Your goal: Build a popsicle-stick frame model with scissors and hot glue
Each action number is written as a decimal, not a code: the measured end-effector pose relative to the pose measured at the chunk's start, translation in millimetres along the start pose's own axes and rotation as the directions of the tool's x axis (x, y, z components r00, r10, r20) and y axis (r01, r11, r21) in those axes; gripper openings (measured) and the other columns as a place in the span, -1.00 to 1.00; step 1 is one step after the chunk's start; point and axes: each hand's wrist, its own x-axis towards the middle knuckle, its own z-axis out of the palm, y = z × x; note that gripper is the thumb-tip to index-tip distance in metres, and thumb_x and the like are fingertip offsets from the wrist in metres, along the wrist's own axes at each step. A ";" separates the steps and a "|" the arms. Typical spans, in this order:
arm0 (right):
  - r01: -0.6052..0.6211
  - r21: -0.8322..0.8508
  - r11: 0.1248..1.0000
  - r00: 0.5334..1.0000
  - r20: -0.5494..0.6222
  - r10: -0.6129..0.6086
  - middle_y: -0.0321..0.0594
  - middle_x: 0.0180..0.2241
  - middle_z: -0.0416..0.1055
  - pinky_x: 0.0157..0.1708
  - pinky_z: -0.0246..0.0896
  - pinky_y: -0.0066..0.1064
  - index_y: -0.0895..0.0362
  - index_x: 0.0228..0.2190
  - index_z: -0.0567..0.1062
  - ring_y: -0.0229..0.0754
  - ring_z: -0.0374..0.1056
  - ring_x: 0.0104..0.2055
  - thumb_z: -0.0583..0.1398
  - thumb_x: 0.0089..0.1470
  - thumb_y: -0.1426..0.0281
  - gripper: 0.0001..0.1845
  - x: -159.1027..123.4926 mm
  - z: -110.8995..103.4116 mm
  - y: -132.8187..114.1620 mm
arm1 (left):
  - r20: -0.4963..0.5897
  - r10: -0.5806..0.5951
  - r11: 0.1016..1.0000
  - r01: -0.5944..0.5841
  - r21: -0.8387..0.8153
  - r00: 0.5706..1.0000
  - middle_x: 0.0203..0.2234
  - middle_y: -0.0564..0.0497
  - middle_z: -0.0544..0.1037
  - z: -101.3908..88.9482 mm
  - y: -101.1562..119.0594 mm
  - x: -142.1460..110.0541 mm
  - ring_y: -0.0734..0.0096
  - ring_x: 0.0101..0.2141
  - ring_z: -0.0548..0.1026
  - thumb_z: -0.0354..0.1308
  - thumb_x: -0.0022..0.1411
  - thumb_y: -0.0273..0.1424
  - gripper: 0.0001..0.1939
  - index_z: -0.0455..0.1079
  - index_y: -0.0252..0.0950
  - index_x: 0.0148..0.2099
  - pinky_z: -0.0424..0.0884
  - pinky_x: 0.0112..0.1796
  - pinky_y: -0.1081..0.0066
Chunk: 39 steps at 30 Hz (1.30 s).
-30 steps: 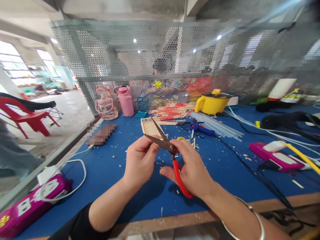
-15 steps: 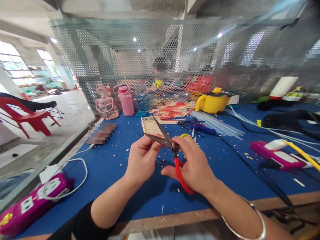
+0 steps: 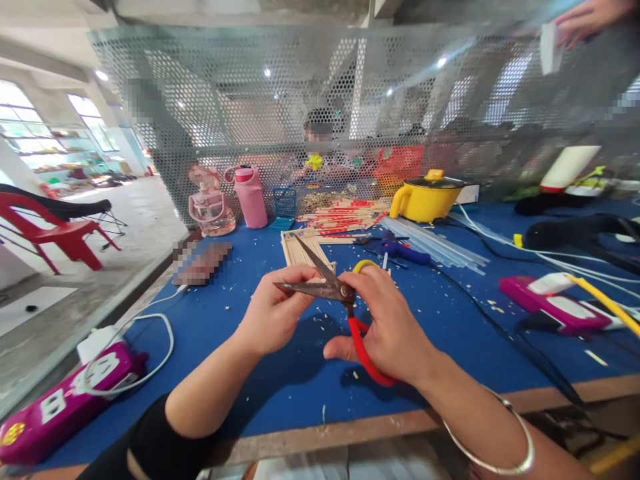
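Observation:
My right hand (image 3: 387, 320) holds a pair of scissors (image 3: 330, 288) with a red handle loop and a yellow one. Their dark blades are spread and point up and left. My left hand (image 3: 275, 310) is closed in a pinch beside the lower blade, which crosses in front of its fingertips; whatever lies between them is hidden. Just beyond the blades, a small panel of pale wooden sticks (image 3: 300, 252) lies on the blue tabletop (image 3: 280, 407). Behind it is a pile of red-marked wooden sticks (image 3: 345, 219).
A blue glue gun (image 3: 405, 251) and clear glue sticks (image 3: 440, 247) lie right, near a yellow pot (image 3: 427, 199). Pink bottles (image 3: 251, 200) stand at the back left. Purple power strips (image 3: 75, 400) with cables lie on both sides. Another person's hand (image 3: 590, 20) is at the upper right.
My left hand has shifted slightly left and the scissor blades have swung a little lower, still spread. Another person's hand with a white object has appeared at the upper right.

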 end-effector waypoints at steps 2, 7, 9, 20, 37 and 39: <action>-0.009 0.001 1.000 1.000 -0.001 0.009 -0.15 -0.29 0.28 -0.23 0.20 -0.20 0.12 -0.13 0.33 -0.08 0.23 -0.25 0.31 -0.28 -0.05 -0.26 0.6 -0.8 -0.2 | -0.001 -0.006 1.000 0.006 0.024 1.000 -0.45 -0.02 0.53 -0.7 0.2 0.5 0.43 -0.41 0.41 0.17 0.16 -0.26 -0.77 0.49 -0.34 -0.35 0.32 -0.33 0.47; -0.031 0.042 0.999 0.999 -0.011 0.031 -0.20 -0.37 0.31 -0.31 0.21 -0.26 0.13 -0.19 0.37 -0.13 0.25 -0.33 0.33 -0.31 -0.05 -0.30 -0.4 -1.3 0.0 | 0.001 -0.031 0.999 0.031 -0.006 1.000 -0.43 -0.03 0.53 1.7 -1.7 -0.3 0.43 -0.39 0.42 0.18 0.16 -0.28 -0.79 0.51 -0.33 -0.32 0.33 -0.32 0.47; -0.036 0.080 0.996 0.999 -0.006 0.037 -0.22 -0.38 0.34 -0.33 0.21 -0.30 0.12 -0.20 0.38 -0.15 0.26 -0.36 0.33 -0.31 -0.05 -0.30 -0.8 -0.5 0.7 | 0.003 -0.052 0.996 0.052 -0.069 0.999 -0.40 -0.04 0.54 2.7 -3.5 -0.3 0.40 -0.36 0.44 0.19 0.14 -0.28 -0.79 0.52 -0.33 -0.31 0.35 -0.28 0.45; -0.087 0.100 0.991 0.996 0.023 0.085 -0.22 -0.37 0.45 -0.34 0.28 -0.34 0.09 -0.20 0.43 -0.15 0.37 -0.35 0.34 -0.25 0.01 -0.40 -1.7 -0.1 4.0 | -0.014 -0.117 0.975 0.112 -0.192 0.993 -0.39 -0.08 0.58 3.7 -5.1 1.9 0.32 -0.32 0.50 0.26 0.07 -0.25 -0.74 0.52 -0.36 -0.30 0.40 -0.17 0.29; -0.033 0.166 0.986 0.999 0.008 0.032 -0.13 -0.24 0.32 -0.23 0.25 -0.26 0.12 -0.08 0.28 -0.11 0.27 -0.24 0.22 -0.16 -0.10 -0.27 -1.8 7.0 2.8 | -0.058 -0.135 0.939 0.109 -0.327 0.989 -0.41 -0.01 0.56 7.3 -11.8 2.8 0.41 -0.34 0.50 0.28 0.06 -0.31 -0.82 0.48 -0.33 -0.34 0.41 -0.19 0.37; -0.009 0.134 0.991 1.000 -0.007 0.010 -0.16 -0.27 0.31 -0.25 0.25 -0.27 0.11 -0.09 0.29 -0.12 0.26 -0.26 0.23 -0.17 -0.09 -0.29 -1.4 6.0 1.7 | -0.034 -0.113 0.950 0.098 -0.297 0.993 -0.42 0.00 0.56 6.7 -8.7 2.8 0.43 -0.35 0.49 0.27 0.07 -0.34 -0.85 0.48 -0.34 -0.36 0.40 -0.22 0.41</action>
